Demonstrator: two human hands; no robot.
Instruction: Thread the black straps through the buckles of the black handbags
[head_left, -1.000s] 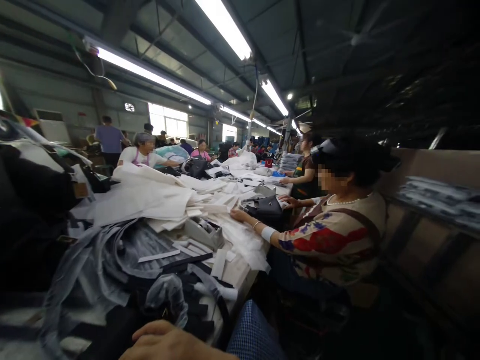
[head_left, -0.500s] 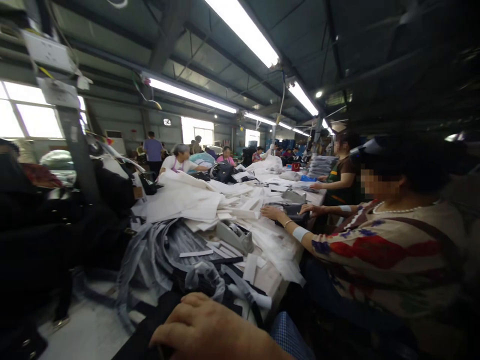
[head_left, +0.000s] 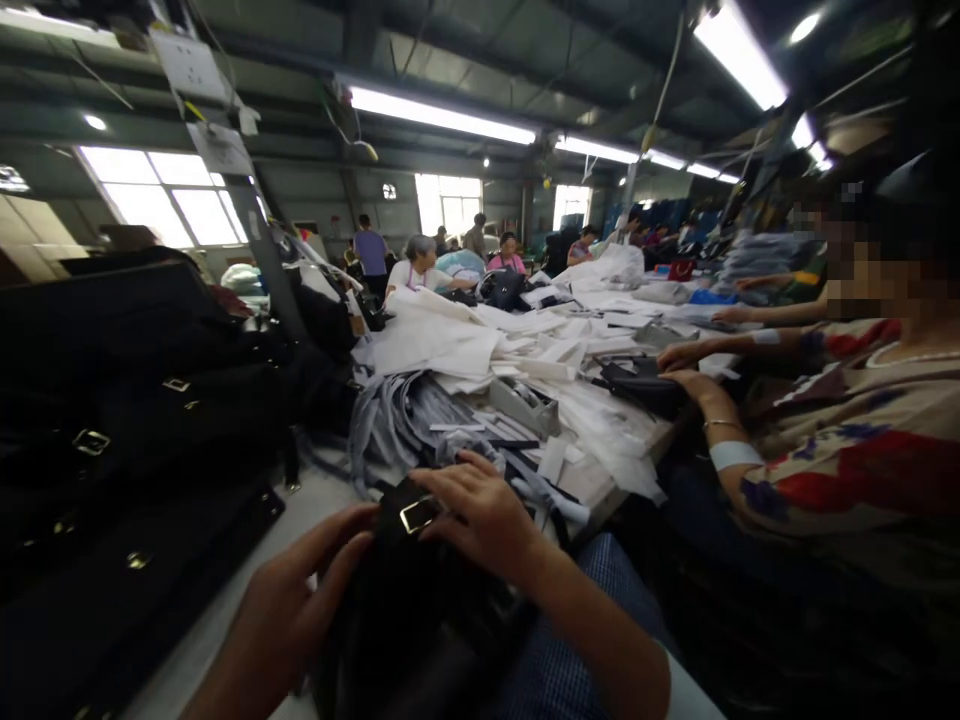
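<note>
A black bag (head_left: 427, 620) with a shiny rectangular metal buckle (head_left: 417, 515) is held upright low in front of me, its lower part dark and blurred. My left hand (head_left: 300, 590) pinches its left top edge between thumb and fingers. Over the top right side curls my right hand (head_left: 480, 515), its fingers bent across the edge and its thumb beside the buckle. To the left lies a heap of black bags (head_left: 135, 450) with similar metal buckles.
Grey wrapped strips (head_left: 409, 415), white sheets (head_left: 435, 335) and a grey box (head_left: 523, 405) crowd the table beyond my hands. At the right, a co-worker's hands (head_left: 690, 370) touch a black item (head_left: 637, 385). A slanting post (head_left: 266, 250) rises at left.
My view has turned left and tilted down. My left hand has come into sight on the black bag. My right hand, low in view before, now shows higher, beside the buckle.
</note>
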